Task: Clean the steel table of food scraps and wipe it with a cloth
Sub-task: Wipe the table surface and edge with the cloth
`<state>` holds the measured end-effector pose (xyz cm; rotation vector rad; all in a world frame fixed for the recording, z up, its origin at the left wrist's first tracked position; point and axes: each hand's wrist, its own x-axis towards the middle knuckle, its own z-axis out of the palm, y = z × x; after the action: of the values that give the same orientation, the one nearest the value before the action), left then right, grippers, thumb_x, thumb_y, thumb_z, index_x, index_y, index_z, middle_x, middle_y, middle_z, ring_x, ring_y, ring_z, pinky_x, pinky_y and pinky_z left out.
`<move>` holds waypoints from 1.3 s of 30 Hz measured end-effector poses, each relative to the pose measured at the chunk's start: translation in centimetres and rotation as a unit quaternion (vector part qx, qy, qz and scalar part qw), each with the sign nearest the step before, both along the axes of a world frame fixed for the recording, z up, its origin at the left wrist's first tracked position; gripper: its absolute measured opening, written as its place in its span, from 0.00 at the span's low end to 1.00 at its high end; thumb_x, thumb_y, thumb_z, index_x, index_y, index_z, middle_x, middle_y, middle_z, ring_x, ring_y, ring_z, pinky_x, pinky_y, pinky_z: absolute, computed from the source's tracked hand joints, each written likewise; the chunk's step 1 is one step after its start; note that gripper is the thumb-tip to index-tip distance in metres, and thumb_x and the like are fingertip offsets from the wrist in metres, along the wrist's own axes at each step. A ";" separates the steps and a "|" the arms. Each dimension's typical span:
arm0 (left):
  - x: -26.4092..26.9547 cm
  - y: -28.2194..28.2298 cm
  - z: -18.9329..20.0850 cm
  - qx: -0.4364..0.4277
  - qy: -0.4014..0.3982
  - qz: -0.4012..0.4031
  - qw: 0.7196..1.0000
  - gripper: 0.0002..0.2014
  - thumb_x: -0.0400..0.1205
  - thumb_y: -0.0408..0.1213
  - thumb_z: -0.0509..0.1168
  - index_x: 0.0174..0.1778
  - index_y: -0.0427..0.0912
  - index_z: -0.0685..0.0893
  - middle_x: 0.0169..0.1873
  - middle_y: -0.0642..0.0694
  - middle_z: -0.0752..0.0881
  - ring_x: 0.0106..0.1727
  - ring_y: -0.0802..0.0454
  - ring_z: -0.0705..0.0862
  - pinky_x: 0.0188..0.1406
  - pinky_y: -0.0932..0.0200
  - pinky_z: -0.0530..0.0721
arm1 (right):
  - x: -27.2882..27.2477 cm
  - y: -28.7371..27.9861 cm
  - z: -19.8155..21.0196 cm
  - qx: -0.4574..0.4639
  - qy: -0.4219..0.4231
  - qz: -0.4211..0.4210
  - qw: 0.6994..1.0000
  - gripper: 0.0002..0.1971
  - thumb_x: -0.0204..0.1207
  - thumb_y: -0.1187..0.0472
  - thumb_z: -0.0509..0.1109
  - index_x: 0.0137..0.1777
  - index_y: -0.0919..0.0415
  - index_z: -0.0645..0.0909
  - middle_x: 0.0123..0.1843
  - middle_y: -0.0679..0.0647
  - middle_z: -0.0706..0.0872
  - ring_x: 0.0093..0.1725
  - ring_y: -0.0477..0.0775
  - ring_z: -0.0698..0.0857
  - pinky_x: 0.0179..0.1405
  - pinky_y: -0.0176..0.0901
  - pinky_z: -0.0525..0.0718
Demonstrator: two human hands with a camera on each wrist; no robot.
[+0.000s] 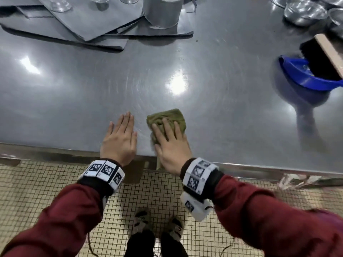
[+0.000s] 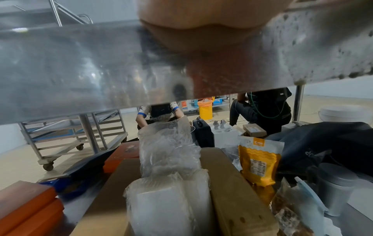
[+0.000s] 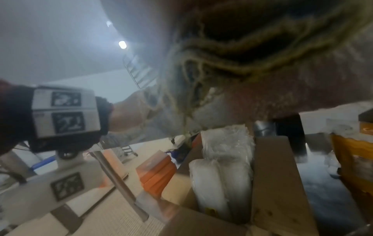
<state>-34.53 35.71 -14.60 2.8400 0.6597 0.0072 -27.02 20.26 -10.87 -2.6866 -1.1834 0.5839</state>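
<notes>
Pressing cloth [image 1: 167, 119] w/ right hand [image 1: 171, 145], left hand [image 1: 119, 140] flat

We wear dark red sleeves [image 1: 259, 216] down to both wrists. Each wrist carries a black band [image 1: 96, 184] topped with white blocks printed with black-and-white square codes [image 1: 104, 170]. Below, we see patterned shoes [image 1: 157, 223] and dark trousers.

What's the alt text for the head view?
Right hand presses a green cloth flat on the steel table near its front edge; left hand rests flat beside it. A blue dustpan holding a brush sits far right.
</notes>
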 end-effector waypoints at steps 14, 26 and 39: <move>-0.2 -0.1 -0.3 0.017 -0.044 -0.023 0.999 0.26 0.86 0.44 0.40 0.81 0.40 0.52 0.82 0.45 0.53 0.83 0.51 0.51 0.80 0.51 0.46 | -4.6 1.4 -5.3 0.182 -0.241 -0.118 0.946 0.23 0.75 0.43 0.59 0.67 0.47 0.81 0.72 0.55 0.80 0.73 0.65 0.76 0.73 0.72 0.59; -0.5 0.1 -0.6 0.027 -0.073 -0.031 0.997 0.25 0.87 0.41 0.44 0.81 0.40 0.54 0.82 0.44 0.54 0.82 0.50 0.52 0.80 0.53 0.47 | -5.5 1.1 -6.6 0.193 -0.326 -0.030 0.925 0.41 0.57 0.54 0.78 0.75 0.58 0.73 0.74 0.59 0.77 0.74 0.66 0.74 0.71 0.67 0.69; -0.6 0.1 -0.9 0.029 -0.065 -0.031 0.997 0.25 0.87 0.41 0.42 0.81 0.40 0.52 0.82 0.45 0.53 0.83 0.50 0.51 0.80 0.53 0.47 | -2.2 -6.8 -6.8 0.153 -0.265 -0.160 0.938 0.41 0.64 0.40 0.75 0.78 0.43 0.64 0.81 0.55 0.65 0.80 0.66 0.63 0.75 0.70 0.57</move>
<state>-35.16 35.82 -15.50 2.8841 0.5536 0.2017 -29.21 13.46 -17.63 -2.7350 -0.8003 -0.3672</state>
